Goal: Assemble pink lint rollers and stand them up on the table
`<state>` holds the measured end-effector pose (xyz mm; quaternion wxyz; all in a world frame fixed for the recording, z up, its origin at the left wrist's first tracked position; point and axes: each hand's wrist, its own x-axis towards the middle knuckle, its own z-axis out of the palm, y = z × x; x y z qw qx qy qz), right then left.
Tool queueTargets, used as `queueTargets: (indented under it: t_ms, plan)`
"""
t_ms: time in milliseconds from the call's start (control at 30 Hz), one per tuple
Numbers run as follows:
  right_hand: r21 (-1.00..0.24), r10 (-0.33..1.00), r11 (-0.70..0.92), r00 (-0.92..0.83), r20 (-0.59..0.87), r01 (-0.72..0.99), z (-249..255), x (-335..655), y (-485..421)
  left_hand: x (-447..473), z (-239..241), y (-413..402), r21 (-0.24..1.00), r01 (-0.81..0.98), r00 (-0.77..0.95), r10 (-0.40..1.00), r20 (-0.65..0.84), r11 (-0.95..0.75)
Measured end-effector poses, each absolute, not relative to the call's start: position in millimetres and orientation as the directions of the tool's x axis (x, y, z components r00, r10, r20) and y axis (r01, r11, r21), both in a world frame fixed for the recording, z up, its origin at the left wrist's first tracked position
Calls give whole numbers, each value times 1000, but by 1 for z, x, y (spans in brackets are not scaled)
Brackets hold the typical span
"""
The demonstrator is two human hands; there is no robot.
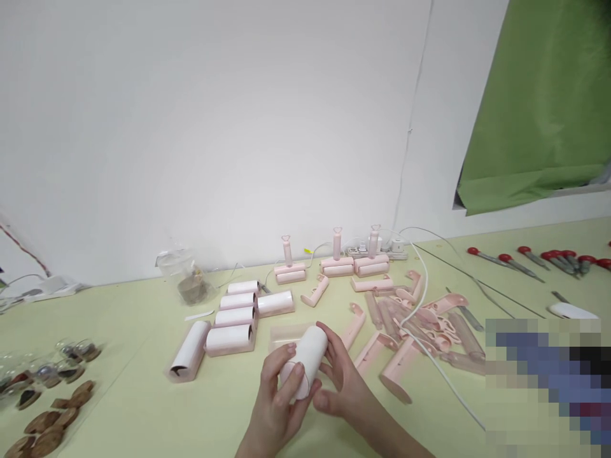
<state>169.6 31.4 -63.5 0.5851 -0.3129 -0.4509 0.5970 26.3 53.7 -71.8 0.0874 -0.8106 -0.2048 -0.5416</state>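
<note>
Both my hands hold one white lint roll with a pink end cap, just above the pale green table. My left hand wraps its fingers around the near, capped end. My right hand grips the roll's right side, thumb underneath. A clear pink cover lies on the table just behind the roll.
Several white rolls lie in a row to the left. Three assembled pink rollers stand at the back. A heap of pink handles and covers lies right, crossed by a white cable. Red-handled screwdrivers lie far right. Small jars sit at left.
</note>
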Motion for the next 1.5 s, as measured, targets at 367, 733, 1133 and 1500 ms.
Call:
queueTargets:
  t_ms: [367, 733, 1133, 1500]
  plan:
    - [-947, 945, 322, 74, 319, -23, -21, 214, 37, 48, -52, 55, 386, 390, 403, 532, 744, -836]
    - [-929, 835, 368, 427, 347, 36, -17, 284, 52, 165, -41, 126, 675, 607, 497, 863, 89, -419]
    - [-743, 743, 669, -33, 669, 7, -26, 261, 46, 97, -15, 83, 957, -246, 399, 916, -46, 155]
    - [-779, 794, 608, -140, 592, 153, -45, 226, 45, 85, -40, 57, 707, -554, 489, 859, -152, 440]
